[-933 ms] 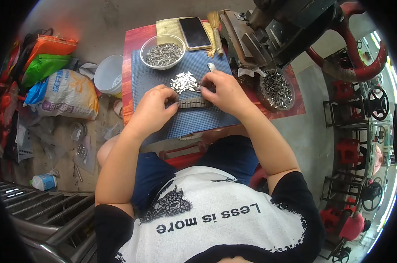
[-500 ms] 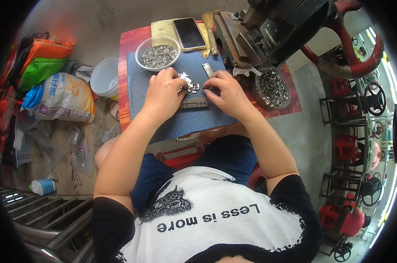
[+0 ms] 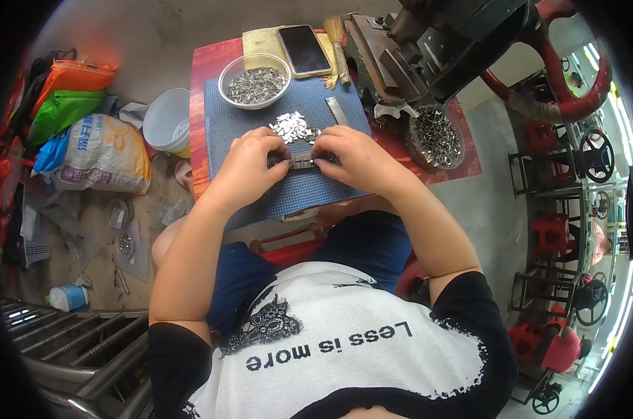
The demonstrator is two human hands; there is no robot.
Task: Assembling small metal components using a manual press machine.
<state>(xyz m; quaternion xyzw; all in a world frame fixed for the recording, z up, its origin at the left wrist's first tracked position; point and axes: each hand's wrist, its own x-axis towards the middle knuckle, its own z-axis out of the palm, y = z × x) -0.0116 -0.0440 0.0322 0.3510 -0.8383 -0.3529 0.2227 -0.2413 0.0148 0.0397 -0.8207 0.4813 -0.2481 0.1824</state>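
A grooved metal block (image 3: 302, 162) lies on the blue mat, its two ends partly hidden by my fingers. My left hand (image 3: 252, 166) is closed at the left end, thumb in front and fingers behind. At the other end my right hand (image 3: 353, 159) grips in the same way, fingertips curled round the block. Whether small pieces are also pinched in the fingers cannot be made out. Just beyond the block, a loose pile of small shiny metal pieces (image 3: 292, 127) is spread on the mat.
A clear bowl of metal pins (image 3: 257, 85) stands behind my left hand. Farther back are a phone (image 3: 304, 51) and a small brush (image 3: 335, 42). A flat metal strip (image 3: 336, 110) lies right of the pile. A heavy press (image 3: 428, 52) and another filled bowl (image 3: 435, 136) stand at right.
Both hands have drawn nearer to me, from the pile to the ends of the block. The pile, partly covered by my left hand before, now shows fully.
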